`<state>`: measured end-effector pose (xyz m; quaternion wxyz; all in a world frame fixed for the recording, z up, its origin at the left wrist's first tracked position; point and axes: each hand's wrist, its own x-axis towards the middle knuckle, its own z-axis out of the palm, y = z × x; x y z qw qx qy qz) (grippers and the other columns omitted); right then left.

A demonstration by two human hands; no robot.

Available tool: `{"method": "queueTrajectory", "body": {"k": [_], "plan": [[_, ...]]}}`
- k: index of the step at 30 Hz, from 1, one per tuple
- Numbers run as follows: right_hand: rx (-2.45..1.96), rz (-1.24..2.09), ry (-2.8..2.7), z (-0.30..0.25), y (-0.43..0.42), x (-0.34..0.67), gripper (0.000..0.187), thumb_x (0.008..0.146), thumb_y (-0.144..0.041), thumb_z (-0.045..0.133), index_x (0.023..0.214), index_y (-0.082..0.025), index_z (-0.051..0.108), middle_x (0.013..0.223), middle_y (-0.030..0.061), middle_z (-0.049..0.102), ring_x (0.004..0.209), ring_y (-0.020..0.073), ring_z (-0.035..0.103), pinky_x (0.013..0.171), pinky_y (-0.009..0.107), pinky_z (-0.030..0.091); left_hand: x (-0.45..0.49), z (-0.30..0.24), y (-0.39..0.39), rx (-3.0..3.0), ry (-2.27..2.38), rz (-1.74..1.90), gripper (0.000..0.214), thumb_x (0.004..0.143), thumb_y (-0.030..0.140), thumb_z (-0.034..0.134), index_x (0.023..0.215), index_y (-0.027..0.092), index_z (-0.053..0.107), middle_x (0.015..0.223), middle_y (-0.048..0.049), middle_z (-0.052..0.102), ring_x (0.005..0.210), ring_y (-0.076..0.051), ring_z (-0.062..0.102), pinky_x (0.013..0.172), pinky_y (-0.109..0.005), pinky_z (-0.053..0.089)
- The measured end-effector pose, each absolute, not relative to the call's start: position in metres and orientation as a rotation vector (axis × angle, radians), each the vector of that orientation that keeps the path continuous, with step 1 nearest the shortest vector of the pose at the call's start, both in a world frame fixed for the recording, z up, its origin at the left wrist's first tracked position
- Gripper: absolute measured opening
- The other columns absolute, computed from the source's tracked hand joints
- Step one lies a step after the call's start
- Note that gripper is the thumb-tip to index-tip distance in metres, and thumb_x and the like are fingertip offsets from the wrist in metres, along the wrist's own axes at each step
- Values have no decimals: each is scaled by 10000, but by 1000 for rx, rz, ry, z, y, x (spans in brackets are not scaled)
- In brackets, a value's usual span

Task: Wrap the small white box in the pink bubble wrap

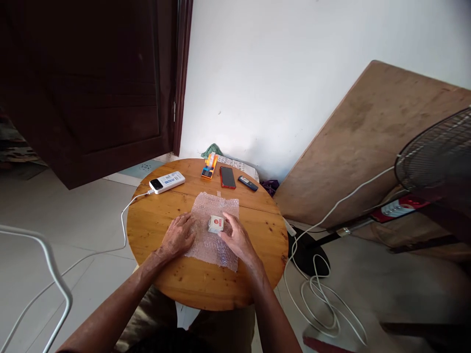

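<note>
A small white box (216, 223) with a red round mark on top sits on a sheet of bubble wrap (211, 252), spread flat on the round wooden table. My left hand (179, 234) lies flat over the left edge of the wrap, fingers stretched, apart from the box. Close against the box's right side is my right hand (237, 237), its thumb and fingers spread in a curve. Whether those fingertips touch the box is hard to tell. A short strip of clear tape (219, 194) shows at the wrap's far edge.
Along the table's (176, 284) far side lie a white power bank (167, 182) with a cable, an orange tape dispenser (209, 165), a red-edged phone (227, 177) and a dark remote-like device (248, 183). A standing fan (434, 152) and looped cable (320, 294) are at right.
</note>
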<state>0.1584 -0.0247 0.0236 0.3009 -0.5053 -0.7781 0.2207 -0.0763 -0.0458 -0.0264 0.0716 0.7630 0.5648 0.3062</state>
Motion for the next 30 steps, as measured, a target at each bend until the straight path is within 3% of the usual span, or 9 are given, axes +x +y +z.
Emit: {"method": "queueTrajectory", "body": {"k": [15,23,27,30], "plan": [[-1222,610,-1929,4,-23,156,497,733,-136,567,1219,-239,588,1205,69,665,1112,222,628,988,386,487,-77,-24,-50,2300,1740,928,392,805,205,532,1186,212,621,1341,-110,572,1262,-285,504,1060,-462,441],[-1199,605,-1976,4,-27,158,558,732,-129,559,1279,-235,535,1249,82,629,1158,232,590,1029,401,454,-82,-16,-57,2256,1713,981,385,798,234,553,1176,197,621,1307,-134,585,1226,-291,535,1053,-500,437],[-1210,539,-1908,6,-30,162,505,778,-181,570,1279,-232,538,1318,94,583,1237,246,534,1085,437,407,-85,6,-84,2460,1558,795,411,802,318,625,1205,240,610,1420,-107,506,1384,-338,358,1096,-558,354],[-1226,510,-1815,10,-31,164,410,819,-230,562,1229,-233,579,1310,92,589,1234,249,539,1088,452,408,-81,18,-100,2563,1496,584,436,726,267,690,1157,244,634,1465,-110,463,1416,-355,304,1133,-586,278]]}}
